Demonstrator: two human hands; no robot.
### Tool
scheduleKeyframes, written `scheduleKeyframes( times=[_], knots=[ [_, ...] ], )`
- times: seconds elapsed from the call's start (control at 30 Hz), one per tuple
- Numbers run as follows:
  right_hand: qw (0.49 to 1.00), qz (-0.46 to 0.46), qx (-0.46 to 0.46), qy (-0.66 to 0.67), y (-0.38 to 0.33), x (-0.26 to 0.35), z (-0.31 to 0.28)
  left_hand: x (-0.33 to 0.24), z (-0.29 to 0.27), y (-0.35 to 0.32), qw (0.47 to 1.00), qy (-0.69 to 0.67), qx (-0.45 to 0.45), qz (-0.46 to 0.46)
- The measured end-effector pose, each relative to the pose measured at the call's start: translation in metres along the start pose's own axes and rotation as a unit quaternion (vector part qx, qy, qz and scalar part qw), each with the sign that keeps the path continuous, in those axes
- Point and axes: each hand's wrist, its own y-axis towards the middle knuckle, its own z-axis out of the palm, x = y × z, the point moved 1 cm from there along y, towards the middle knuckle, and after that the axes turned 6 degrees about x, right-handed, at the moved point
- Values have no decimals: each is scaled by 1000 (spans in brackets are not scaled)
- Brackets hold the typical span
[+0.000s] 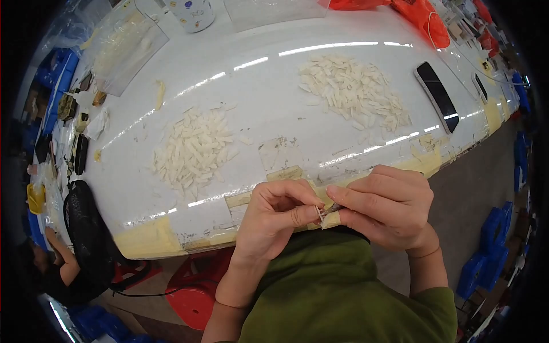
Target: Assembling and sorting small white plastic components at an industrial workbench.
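Note:
At the table's near edge my two hands meet in front of my body. My left hand (280, 216) is closed in a pinch, thumb against forefinger, on a small thin white strip (320, 215). My right hand (390, 204) is closed just beside it, fingertips almost touching the left ones. A bit of something dark shows between its thumb and fingers, too small to name. Beyond the left hand lies a loose pile of small white strips (197, 150). A second pile of similar strips (355, 94) is spread farther off to the right.
The white table (257, 80) has worn yellow tape (150, 239) along its near edge. A phone (437, 97) lies at the right. Clear plastic bags (126, 54), a white canister (191, 12) and red bags (426, 20) are at the back. A red stool (193, 300) stands below. Another person's arm (64, 258) shows at left.

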Motion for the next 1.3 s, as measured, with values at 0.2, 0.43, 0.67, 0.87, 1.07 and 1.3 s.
scheduleKeyframes(
  times=[0.2,0.43,0.67,0.87,1.07,1.3],
  knots=[
    [1000,4,14,15,-1,0,-1,0,0,-2,1000,-9,-8,-5],
    [1000,5,5,-5,2,3,-1,-3,2,-3,1000,14,-12,-4],
    [992,80,-11,92,10,-8,-8,-22,15,-10,967,218,-107,83],
    [977,207,10,-41,31,-49,-9,-73,8,-16,558,722,-355,204],
    [986,154,63,23,23,-42,-6,-79,-4,-18,445,770,-408,205],
    [955,233,7,185,7,-38,-15,-13,24,29,584,768,-188,186]
  ],
)
